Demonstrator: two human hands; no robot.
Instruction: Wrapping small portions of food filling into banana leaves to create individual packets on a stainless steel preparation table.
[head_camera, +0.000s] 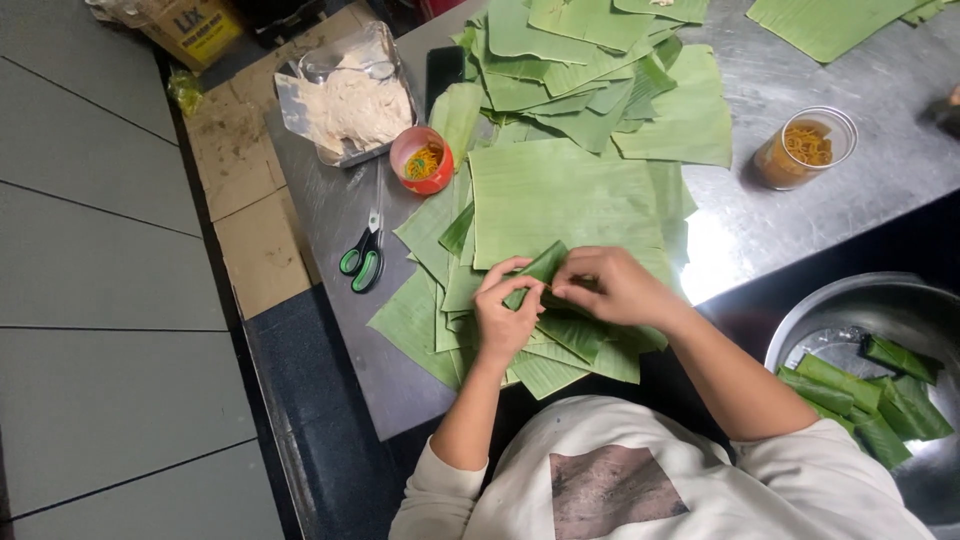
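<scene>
Banana-leaf parcel, a narrow green roll folded from one leaf, sits at the near edge of the steel table, on top of a flat leaf sheet and a loose heap of cut leaves that spreads toward the far side. Both hands are closed around it: the left hand pinches the near left end between thumb and curled fingers, and the right hand presses down on the right part with fingertips bent over the fold, so neither hand is open. By the look of it the wrapping is at the folding and closing stage, with the roll formed but its ends not yet secured; whether any filling is inside cannot be seen. Finishing it likely calls for keeping the fold tight while one end is tucked or pinned, since a slack grip would let the leaf spring open. To the far left lie green-handled scissors, a red cup of small yellow bits and a tray of pale shredded filling; a clear cup stands to the far right. At the near right a metal basin holds several finished green rolls.
</scene>
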